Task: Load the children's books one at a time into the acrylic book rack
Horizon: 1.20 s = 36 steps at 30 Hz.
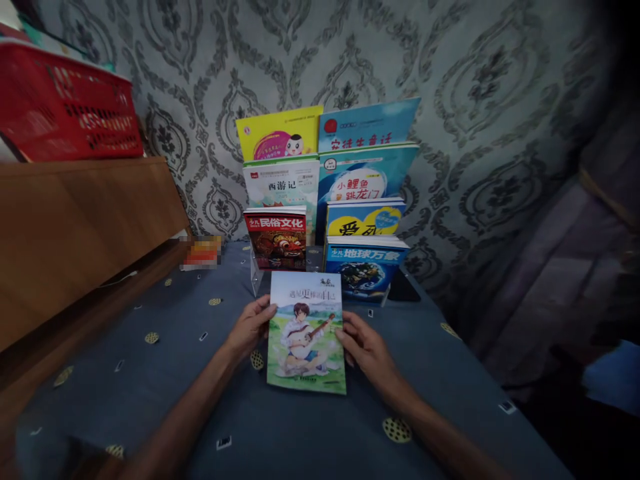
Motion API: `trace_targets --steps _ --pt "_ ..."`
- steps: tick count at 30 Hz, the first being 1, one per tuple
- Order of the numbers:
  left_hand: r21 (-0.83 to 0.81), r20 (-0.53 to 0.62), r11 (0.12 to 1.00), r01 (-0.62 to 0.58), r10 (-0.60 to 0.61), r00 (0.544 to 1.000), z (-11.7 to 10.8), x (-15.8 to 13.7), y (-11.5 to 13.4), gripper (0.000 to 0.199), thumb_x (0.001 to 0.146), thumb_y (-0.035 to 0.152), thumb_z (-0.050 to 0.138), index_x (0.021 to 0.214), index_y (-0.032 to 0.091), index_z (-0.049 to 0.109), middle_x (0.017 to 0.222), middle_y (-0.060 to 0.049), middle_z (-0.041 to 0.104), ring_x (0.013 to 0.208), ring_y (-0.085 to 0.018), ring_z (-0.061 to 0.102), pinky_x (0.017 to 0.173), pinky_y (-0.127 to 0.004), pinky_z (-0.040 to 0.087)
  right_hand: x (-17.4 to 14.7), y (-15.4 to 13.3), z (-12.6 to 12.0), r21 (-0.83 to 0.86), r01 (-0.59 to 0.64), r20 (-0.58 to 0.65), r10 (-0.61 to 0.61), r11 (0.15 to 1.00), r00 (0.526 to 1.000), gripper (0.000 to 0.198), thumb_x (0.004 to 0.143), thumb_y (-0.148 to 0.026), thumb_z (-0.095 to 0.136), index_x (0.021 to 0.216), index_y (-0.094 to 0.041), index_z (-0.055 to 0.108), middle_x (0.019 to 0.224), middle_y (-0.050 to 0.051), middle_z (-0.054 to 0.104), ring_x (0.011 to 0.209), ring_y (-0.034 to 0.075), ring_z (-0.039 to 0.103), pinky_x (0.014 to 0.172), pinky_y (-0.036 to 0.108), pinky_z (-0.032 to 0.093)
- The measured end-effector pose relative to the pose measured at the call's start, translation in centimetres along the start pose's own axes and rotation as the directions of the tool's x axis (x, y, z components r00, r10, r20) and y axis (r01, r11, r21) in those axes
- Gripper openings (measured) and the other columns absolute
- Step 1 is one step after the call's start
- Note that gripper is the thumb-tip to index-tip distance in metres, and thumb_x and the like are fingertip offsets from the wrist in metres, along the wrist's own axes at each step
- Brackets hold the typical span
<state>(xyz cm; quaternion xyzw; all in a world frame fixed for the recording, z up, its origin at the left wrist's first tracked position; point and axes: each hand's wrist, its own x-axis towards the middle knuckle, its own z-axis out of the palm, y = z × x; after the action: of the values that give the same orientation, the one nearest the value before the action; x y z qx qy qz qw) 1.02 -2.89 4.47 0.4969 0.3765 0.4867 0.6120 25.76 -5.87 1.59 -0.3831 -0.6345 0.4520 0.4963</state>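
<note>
A wall (480, 73) in grey damask paper fills the back, above a blue patterned cloth (200, 407). One pale curtain (545, 253) hangs at the right; one wooden cabinet (95, 227) closes off the left, bearing one red basket (100, 107). Seven covers face forward in two columns on a clear stand (255, 280). Three are at left: a yellow book (280, 127), a white book (283, 183) and a red book (277, 243). Four are at right: a pale-blue book (367, 123), a teal book (370, 175), a blue-and-yellow book (363, 219) and an Earth book (365, 270). One guitar-player book (307, 333) is held before the stand, hiding part of its foot. The left hand (251, 323) pinches its left edge, the right hand (367, 343) its right edge, thumbs on the cover. One dark flat object (406, 291) lies beside the stand; one small pixelated item (201, 253) lies near the cabinet.
</note>
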Motion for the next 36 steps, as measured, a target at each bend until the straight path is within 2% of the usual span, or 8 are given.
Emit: trace_targets --steps 5,7,9,13,19,24,28,36 --pt "0.194 0.073 0.934 -0.301 0.292 0.954 0.5 -0.9 1.6 0.053 0.086 0.059 0.067 0.119 0.017 0.067 0.099 -0.006 0.073 0.091 -0.021 0.065 0.081 -0.028 0.050 -0.3 -1.3 -0.1 -0.229 0.220 -0.096 -0.247 0.948 0.964 0.035 0.100 -0.042 0.051 0.128 -0.023 0.060 0.116 0.011 0.073 0.094 0.022 0.071 0.074 0.031 0.059" --pt "0.264 0.087 0.908 -0.325 0.313 0.946 0.2 -1.0 1.3 0.049 0.091 0.054 0.062 0.124 0.018 0.065 0.114 -0.008 0.071 0.110 -0.025 0.061 0.094 -0.032 0.047 -0.7 -0.3 0.2 -0.310 0.240 -0.105 -0.284 0.920 0.953 0.034 0.102 -0.039 0.048 0.128 -0.023 0.061 0.115 0.011 0.073 0.099 0.024 0.071 0.076 0.031 0.060" --pt "0.324 0.036 0.896 -0.305 0.311 0.950 -0.2 -1.1 0.7 0.046 0.092 0.047 0.059 0.128 0.018 0.062 0.125 -0.008 0.068 0.120 -0.026 0.057 0.101 -0.033 0.044 -1.0 0.8 0.5 -0.367 0.234 -0.108 -0.291 0.900 0.951 0.033 0.102 -0.038 0.046 0.128 -0.023 0.061 0.114 0.011 0.073 0.099 0.024 0.072 0.076 0.031 0.060" --pt "0.389 0.016 0.869 -0.304 0.324 0.946 -0.2 -1.0 0.1 0.044 0.089 0.032 0.051 0.129 0.017 0.059 0.126 -0.007 0.067 0.118 -0.025 0.058 0.101 -0.034 0.044 -1.3 1.9 0.9 -0.429 0.234 -0.120 -0.312 0.873 0.942 0.033 0.103 -0.036 0.044 0.129 -0.023 0.062 0.113 0.010 0.074 0.097 0.024 0.072 0.074 0.030 0.060" --pt "0.443 -0.029 0.823 -0.355 0.409 0.912 -0.5 0.2 0.8 0.040 0.080 0.023 0.047 0.115 0.017 0.063 0.113 -0.006 0.070 0.106 -0.022 0.060 0.097 -0.033 0.046 0.4 0.9 2.0 -0.488 0.281 -0.105 -0.375 0.826 0.921 0.030 0.102 -0.028 0.045 0.126 -0.022 0.062 0.111 0.011 0.073 0.098 0.024 0.071 0.081 0.032 0.058" --pt "0.530 -0.156 0.749 -0.398 0.547 0.822 -2.7 2.3 1.4 0.030 0.078 0.025 0.048 0.102 0.018 0.063 0.098 -0.003 0.069 0.094 -0.020 0.060 0.087 -0.031 0.048 4.5 0.4 4.1 -0.484 0.382 -0.089 -0.478 0.788 0.874 0.027 0.102 -0.023 0.042 0.118 -0.021 0.063 0.105 0.009 0.072 0.091 0.021 0.070 0.080 0.032 0.057" --pt "0.573 -0.174 0.675 -0.464 0.654 0.736 -3.6 3.9 3.2 0.023 0.079 0.023 0.047 0.097 0.019 0.061 0.089 -0.001 0.065 0.086 -0.018 0.058 0.080 -0.029 0.048 8.1 -0.2 5.3 -0.516 0.445 -0.127 -0.579 0.732 0.805 0.026 0.102 -0.023 0.040 0.116 -0.020 0.062 0.103 0.009 0.071 0.092 0.022 0.068 0.082 0.033 0.055" --pt "0.622 -0.147 0.485 -0.614 0.843 0.517 -2.2 7.0 8.6 0.016 0.083 0.020 0.047 0.095 0.020 0.058 0.089 -0.001 0.063 0.085 -0.017 0.058 0.078 -0.028 0.048 13.8 -4.3 4.7 -0.608 0.557 -0.198 -0.788 0.565 0.583 0.027 0.103 -0.023 0.038 0.119 -0.020 0.059 0.107 0.011 0.068 0.100 0.024 0.064 0.089 0.039 0.052"
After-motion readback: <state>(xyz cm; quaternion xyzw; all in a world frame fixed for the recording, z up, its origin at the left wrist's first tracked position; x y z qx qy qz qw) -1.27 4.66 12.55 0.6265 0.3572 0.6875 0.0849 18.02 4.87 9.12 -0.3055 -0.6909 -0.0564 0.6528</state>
